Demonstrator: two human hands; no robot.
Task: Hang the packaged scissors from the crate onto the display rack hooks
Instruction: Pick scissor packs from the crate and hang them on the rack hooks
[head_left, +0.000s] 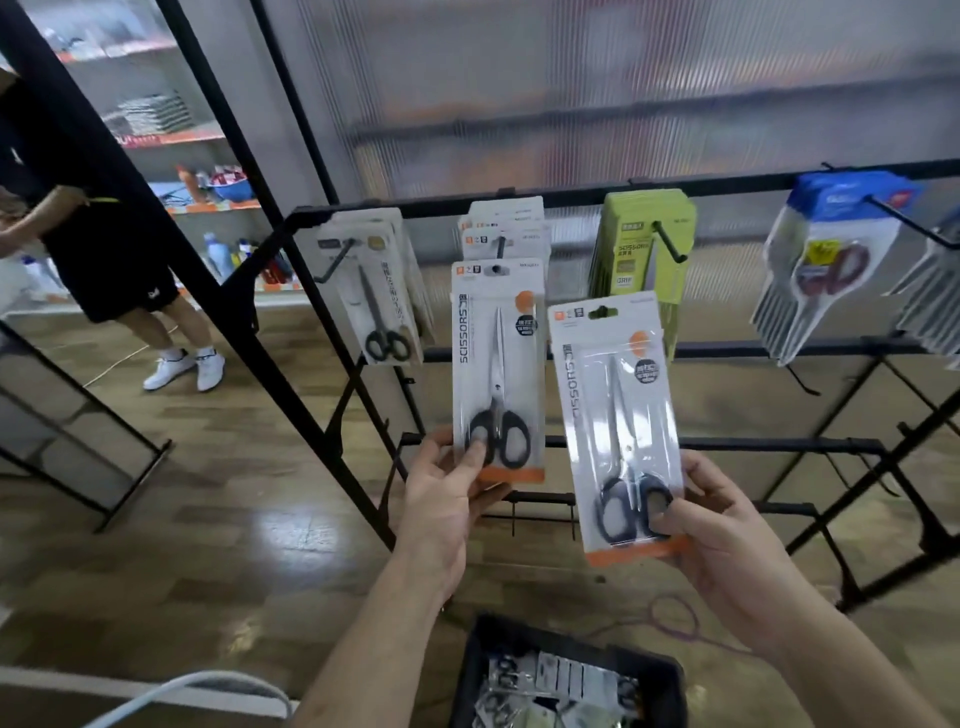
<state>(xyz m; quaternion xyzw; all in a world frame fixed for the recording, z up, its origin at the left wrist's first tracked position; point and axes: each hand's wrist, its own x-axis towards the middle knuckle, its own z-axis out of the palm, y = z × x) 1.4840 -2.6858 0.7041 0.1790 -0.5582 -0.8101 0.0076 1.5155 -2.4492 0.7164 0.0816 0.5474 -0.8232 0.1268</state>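
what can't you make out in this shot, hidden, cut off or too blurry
Head view only:
1. Whether the left pack, held by the left hand, is on the centre hook yet: its card top covers the tip.
2. How many packs are in the crate: the bottom edge cuts it off.
3. Small print on the right pack in the right hand: blurred.

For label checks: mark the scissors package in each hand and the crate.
Left-hand package (497, 364): head view, on the blades.
Right-hand package (621, 410): head view, on the blades.
Crate (672, 691): head view, on its right wall.
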